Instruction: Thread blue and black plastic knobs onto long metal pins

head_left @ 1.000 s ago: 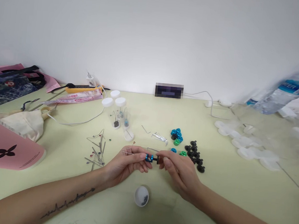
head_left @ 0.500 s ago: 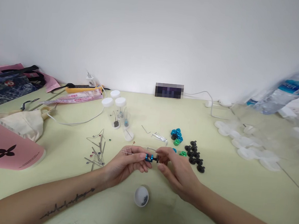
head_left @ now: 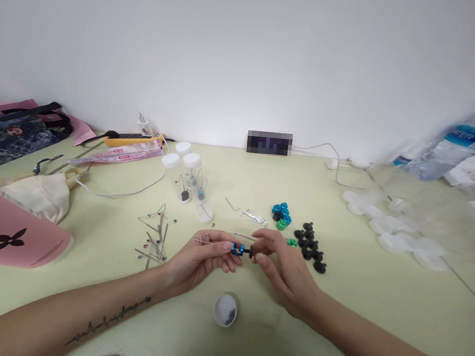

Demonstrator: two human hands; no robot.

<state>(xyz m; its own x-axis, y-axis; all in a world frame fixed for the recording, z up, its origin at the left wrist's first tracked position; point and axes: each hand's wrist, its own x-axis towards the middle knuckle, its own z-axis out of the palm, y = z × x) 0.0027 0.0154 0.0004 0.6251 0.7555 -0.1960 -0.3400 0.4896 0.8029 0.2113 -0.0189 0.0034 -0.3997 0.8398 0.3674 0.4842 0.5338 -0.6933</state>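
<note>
My left hand (head_left: 207, 258) pinches a small blue metal clamp (head_left: 237, 249) with a black knobbed screw pointing right. A thin wire with a small ring at its end (head_left: 212, 225) sticks up behind this hand; whether it is gripped there I cannot tell. Just right of the black knob, my right hand (head_left: 282, 265) has thumb and fingers curled but apart, with nothing visible between them. A bent metal rod (head_left: 243, 235) shows behind the clamp, between the hands. Below them stands a small white cup (head_left: 225, 311) holding tiny dark pieces.
Black knobs (head_left: 310, 245), blue and green parts (head_left: 282, 212) and bent hex keys (head_left: 254, 218) lie beyond my right hand. Ringed metal rods (head_left: 157, 240) are at left, near white-capped vials (head_left: 185, 179). A pink cup (head_left: 16, 231) and a water bottle (head_left: 461, 142) flank the table.
My right hand's thumb and fingers have shifted slightly right, away from the black knob. The left hand keeps the clamp in nearly the same place.
</note>
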